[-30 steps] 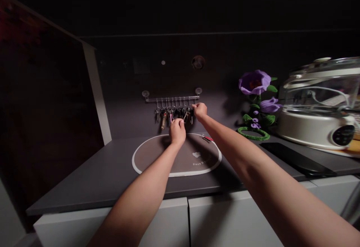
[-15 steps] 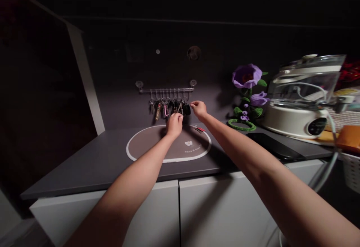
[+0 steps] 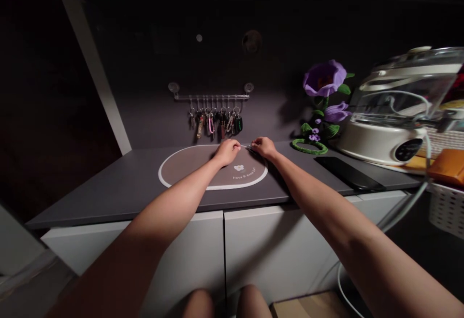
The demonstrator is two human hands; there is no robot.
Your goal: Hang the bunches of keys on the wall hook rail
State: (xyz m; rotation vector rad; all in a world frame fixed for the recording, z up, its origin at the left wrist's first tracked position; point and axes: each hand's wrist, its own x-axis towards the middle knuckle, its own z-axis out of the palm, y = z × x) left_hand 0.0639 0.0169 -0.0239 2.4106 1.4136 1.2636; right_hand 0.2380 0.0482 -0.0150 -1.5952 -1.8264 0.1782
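Observation:
My left hand [image 3: 228, 151] is closed in a pinch over the right part of the oval brown mat [image 3: 192, 166] with its white rim. What sits between its fingertips is too small to make out. Close by on the right, my right hand [image 3: 265, 147] pinches small metallic keys [image 3: 250, 148] low over the mat's back right edge. A thin pale line runs between the two sets of fingertips. Behind them, several bunches of keys [image 3: 210, 123] hang from the hooks of a clear rail [image 3: 212, 97] on the dark wall. A black fob [image 3: 238, 123] hangs at the rail's right end.
Purple artificial flowers [image 3: 324, 80] with a green ring base stand right of the mat. A black phone-like slab [image 3: 346, 172] lies on the dark counter [image 3: 108, 182]. Farther right are a white appliance [image 3: 377, 137] with a clear cover, a cable and a white basket [image 3: 447, 209].
Both hands have come down from the hanging keys to the mat's back right edge. The red-tagged keys that lay there no longer show on the mat. The view has tilted downward.

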